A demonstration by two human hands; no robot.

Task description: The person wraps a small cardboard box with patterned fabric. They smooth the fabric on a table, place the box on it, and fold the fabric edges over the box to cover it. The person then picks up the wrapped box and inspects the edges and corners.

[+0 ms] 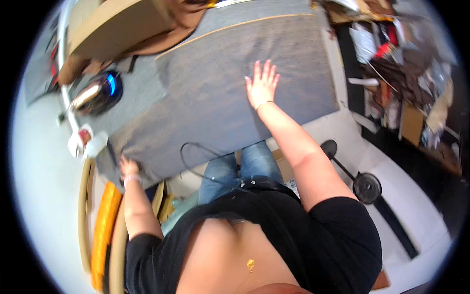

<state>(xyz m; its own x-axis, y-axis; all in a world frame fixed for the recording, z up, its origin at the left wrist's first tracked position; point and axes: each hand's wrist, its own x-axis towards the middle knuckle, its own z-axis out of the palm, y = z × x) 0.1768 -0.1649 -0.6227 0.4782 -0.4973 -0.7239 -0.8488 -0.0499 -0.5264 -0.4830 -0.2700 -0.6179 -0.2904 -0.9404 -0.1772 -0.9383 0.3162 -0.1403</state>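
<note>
A large grey fabric sheet (220, 99) lies across the worktable, slightly rippled around its upper right part. My right hand (262, 87) rests palm down on it, right of the middle, with the fingers spread. At the sheet's lower left corner, my left hand (129, 168) touches the cloth with its fingers apart; blur hides their exact contact. Neither hand shows anything gripped. A dark cable (182, 150) loops over the sheet's near edge, close to my jeans.
A shiny dark device with a blue light (99, 92) stands at the left, below a cardboard box (117, 31). Rolls of material, one orange (104, 235), stand at lower left. Mixed scraps (407, 84) fill the right side. A black metal stand (367, 188) is at lower right.
</note>
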